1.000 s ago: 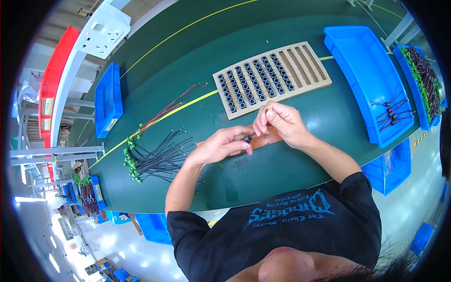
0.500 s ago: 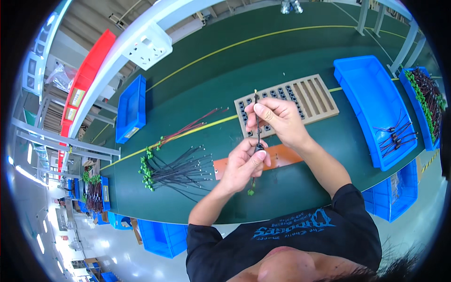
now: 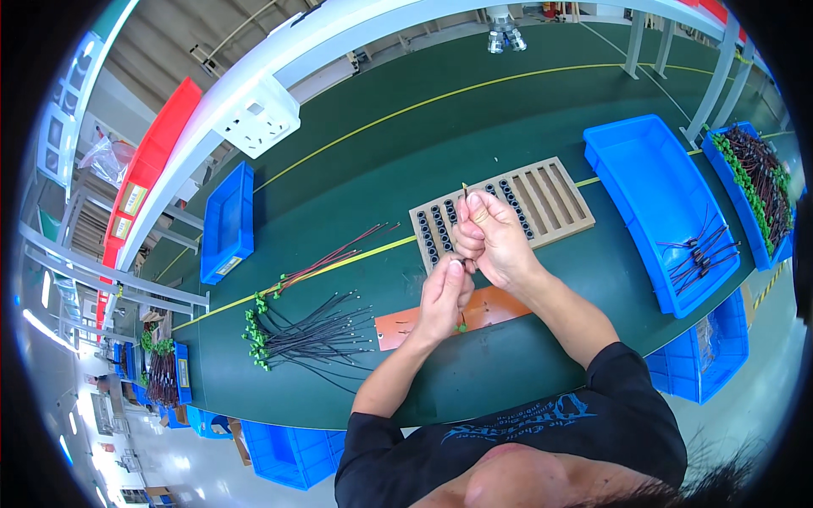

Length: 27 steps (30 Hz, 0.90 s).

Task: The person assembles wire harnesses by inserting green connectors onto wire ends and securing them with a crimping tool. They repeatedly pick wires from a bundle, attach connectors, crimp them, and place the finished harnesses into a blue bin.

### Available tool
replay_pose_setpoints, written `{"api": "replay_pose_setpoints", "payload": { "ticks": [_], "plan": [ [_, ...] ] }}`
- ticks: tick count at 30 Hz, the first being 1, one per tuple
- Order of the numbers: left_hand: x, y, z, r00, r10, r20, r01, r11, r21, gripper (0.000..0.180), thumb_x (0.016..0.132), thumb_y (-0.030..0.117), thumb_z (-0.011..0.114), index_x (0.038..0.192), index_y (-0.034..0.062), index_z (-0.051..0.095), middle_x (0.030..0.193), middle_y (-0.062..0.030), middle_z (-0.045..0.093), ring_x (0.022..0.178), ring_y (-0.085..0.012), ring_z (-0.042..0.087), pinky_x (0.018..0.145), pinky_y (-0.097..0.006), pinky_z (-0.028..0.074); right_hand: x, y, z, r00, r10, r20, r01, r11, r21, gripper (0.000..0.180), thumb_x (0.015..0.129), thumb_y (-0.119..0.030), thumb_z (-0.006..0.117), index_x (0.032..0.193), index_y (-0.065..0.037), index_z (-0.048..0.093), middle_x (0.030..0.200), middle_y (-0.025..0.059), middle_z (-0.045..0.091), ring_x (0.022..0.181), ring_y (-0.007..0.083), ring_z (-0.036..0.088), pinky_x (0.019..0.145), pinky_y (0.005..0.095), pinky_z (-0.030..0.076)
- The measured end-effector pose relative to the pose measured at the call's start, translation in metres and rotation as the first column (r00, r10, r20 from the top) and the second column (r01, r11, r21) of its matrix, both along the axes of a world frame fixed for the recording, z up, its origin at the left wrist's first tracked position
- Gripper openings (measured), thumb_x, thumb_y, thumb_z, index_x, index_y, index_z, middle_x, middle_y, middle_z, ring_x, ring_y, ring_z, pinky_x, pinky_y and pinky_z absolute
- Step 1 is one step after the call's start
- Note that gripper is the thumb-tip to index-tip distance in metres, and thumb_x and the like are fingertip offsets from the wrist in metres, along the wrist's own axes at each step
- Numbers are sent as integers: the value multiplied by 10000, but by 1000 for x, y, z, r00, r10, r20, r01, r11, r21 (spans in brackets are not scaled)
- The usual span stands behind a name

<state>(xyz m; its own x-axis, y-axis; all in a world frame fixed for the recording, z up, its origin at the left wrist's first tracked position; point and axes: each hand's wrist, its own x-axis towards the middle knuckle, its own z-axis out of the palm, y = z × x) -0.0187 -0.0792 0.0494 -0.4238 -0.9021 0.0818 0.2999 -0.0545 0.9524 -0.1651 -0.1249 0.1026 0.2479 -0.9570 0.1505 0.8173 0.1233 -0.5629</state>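
Note:
My left hand point(image 3: 445, 298) and my right hand point(image 3: 494, 239) are closed on one thin dark cable point(image 3: 465, 193), fists touching above the bench. The cable's light-tipped end sticks up over my right hand, and its green connector point(image 3: 461, 327) shows below my left. Whatever sits on the cable between my hands is mostly covered by my fingers. Just beyond them lies a tan tray point(image 3: 550, 199) with long slots, several rows filled with black ring-shaped parts point(image 3: 439, 227). Under my hands is an orange strip point(image 3: 500, 310) with small bits on it.
Black cables with green connectors point(image 3: 313, 332) fan out on the left, beside several red cables point(image 3: 334, 256). A blue bin point(image 3: 631, 169) at right holds a few assembled cables point(image 3: 703, 258); another bin farther right is full of cables point(image 3: 749, 186). A blue tray point(image 3: 229, 222) stands far left.
My right hand has come down along the cable to meet my left, both now fisted together. The black piece that showed at my left fingers is now hidden. The view has shifted slightly.

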Motion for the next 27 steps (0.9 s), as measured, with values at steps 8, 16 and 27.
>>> {"api": "replay_pose_setpoints", "payload": {
  "ticks": [8,16,27],
  "plan": [
    [-17,24,4,980,9,-199,3,998,58,431,1133,428,384,1209,24,513,732,26,359,567,-73,274,519,-248,247,-13,-9,14,978,112,-174,-108,994,32,282,1123,-256,491,994,-23,582,694,-26,475,535,59,394,470,233,364],
    [-1,18,25,972,-38,-232,41,999,5,437,1130,409,401,1345,41,499,825,-61,516,612,-122,405,570,-273,363,-23,-8,20,844,-212,-493,89,961,-261,257,1048,-181,644,1186,24,716,956,42,708,831,88,651,729,255,562],
    [-4,19,17,969,-3,-245,30,994,106,295,1102,291,537,1311,84,512,895,-76,600,586,-67,352,559,-240,336,-20,-5,22,733,-368,-572,221,924,-310,139,957,-83,746,1060,10,734,836,46,703,628,47,628,536,219,509]
  ]
}}
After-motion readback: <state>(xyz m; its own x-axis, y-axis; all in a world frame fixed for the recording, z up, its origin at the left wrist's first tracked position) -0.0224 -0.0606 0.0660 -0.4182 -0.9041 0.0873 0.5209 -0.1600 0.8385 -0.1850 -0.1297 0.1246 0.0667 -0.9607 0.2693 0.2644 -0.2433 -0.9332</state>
